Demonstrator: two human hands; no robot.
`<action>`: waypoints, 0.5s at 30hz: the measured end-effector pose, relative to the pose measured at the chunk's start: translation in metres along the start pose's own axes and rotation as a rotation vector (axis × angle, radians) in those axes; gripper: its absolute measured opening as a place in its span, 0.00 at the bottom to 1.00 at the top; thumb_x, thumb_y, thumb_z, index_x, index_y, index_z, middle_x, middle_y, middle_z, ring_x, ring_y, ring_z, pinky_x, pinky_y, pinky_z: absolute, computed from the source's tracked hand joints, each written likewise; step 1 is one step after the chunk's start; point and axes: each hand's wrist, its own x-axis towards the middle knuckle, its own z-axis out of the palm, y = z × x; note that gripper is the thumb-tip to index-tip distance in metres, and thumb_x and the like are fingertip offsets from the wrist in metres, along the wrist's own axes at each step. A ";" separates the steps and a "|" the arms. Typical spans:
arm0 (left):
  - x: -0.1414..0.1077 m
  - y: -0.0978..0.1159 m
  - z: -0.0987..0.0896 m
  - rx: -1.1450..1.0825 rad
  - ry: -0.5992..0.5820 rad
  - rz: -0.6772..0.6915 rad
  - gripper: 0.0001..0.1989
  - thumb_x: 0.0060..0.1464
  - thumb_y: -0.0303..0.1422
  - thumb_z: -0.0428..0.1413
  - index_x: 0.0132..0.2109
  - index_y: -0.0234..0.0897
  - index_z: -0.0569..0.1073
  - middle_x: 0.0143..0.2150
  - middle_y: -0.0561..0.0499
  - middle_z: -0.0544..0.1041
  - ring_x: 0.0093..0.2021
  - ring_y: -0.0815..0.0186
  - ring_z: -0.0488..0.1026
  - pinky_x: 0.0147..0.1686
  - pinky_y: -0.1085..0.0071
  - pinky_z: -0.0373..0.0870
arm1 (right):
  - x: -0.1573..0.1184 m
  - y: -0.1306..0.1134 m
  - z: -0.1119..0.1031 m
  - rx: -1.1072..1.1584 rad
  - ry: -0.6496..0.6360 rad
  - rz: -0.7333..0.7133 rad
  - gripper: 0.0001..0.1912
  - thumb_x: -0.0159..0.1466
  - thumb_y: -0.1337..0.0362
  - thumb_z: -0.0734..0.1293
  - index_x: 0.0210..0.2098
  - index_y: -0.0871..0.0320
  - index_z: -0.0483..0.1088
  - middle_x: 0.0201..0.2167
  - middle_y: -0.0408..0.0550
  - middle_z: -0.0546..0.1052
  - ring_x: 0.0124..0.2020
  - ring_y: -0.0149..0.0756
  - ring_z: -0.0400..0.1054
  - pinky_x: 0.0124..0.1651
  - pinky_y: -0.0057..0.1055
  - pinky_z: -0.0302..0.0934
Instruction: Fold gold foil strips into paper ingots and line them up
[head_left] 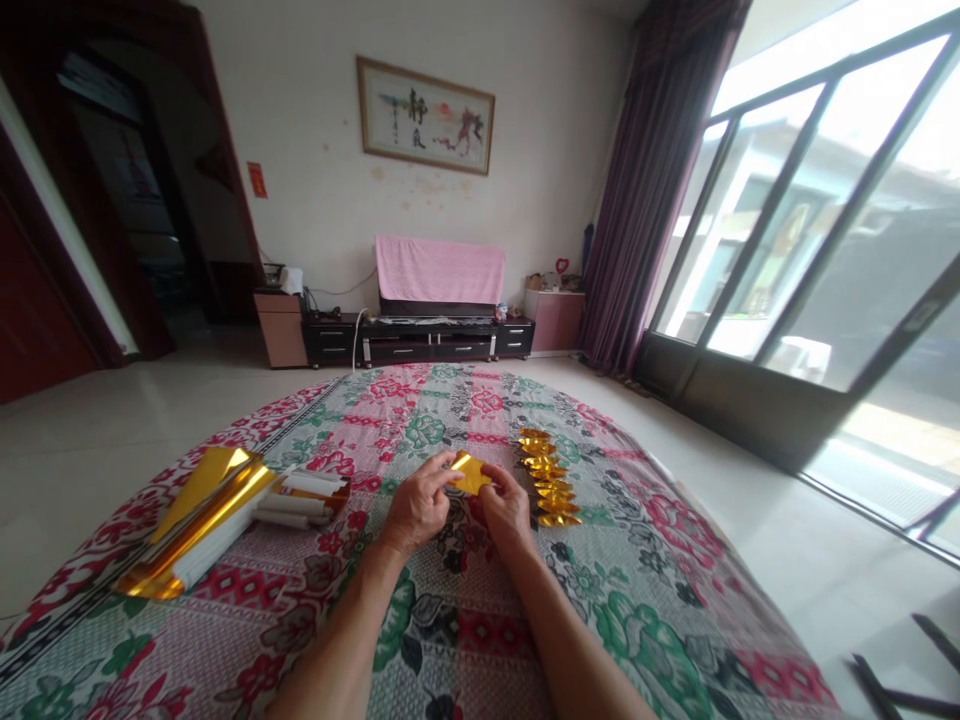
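A small piece of gold foil paper [472, 475] is held up between my two hands over the middle of the cloth. My left hand [421, 502] pinches its left edge with thumb and fingers. On the right edge, the fingers of my right hand [508, 508] are closed round the foil. Just right of that hand lies a row of several folded gold foil pieces [553, 490], pointed at the ends. Farther left rests a large curled sheet of gold foil [217, 510] with a white underside, beside several white paper rolls [300, 497].
A patterned cloth [600, 620] in red, green and grey covers the round table. Beyond it stand a low black cabinet [431, 348] and a pink towel [441, 268] draped over something. Glass doors [787, 230] and a purple curtain [622, 200] line the right side.
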 end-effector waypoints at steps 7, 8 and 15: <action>-0.001 0.003 0.006 0.079 -0.034 0.052 0.20 0.50 0.21 0.47 0.47 0.41 0.73 0.60 0.50 0.63 0.58 0.64 0.63 0.54 0.67 0.65 | 0.003 0.003 0.000 0.041 -0.021 0.005 0.24 0.48 0.63 0.59 0.43 0.64 0.71 0.22 0.44 0.74 0.16 0.28 0.62 0.19 0.23 0.57; -0.001 0.003 0.005 0.087 -0.035 0.050 0.18 0.51 0.22 0.47 0.45 0.41 0.74 0.60 0.50 0.63 0.57 0.64 0.64 0.53 0.67 0.66 | 0.003 0.004 0.000 0.027 -0.017 -0.005 0.24 0.48 0.63 0.59 0.43 0.63 0.71 0.22 0.44 0.74 0.17 0.28 0.63 0.20 0.23 0.57; -0.002 0.008 0.003 0.147 -0.025 0.035 0.15 0.51 0.24 0.48 0.40 0.42 0.76 0.59 0.52 0.65 0.52 0.65 0.68 0.50 0.69 0.68 | 0.003 0.004 -0.002 -0.184 0.030 -0.088 0.22 0.49 0.64 0.59 0.41 0.60 0.74 0.25 0.45 0.76 0.24 0.32 0.67 0.29 0.25 0.61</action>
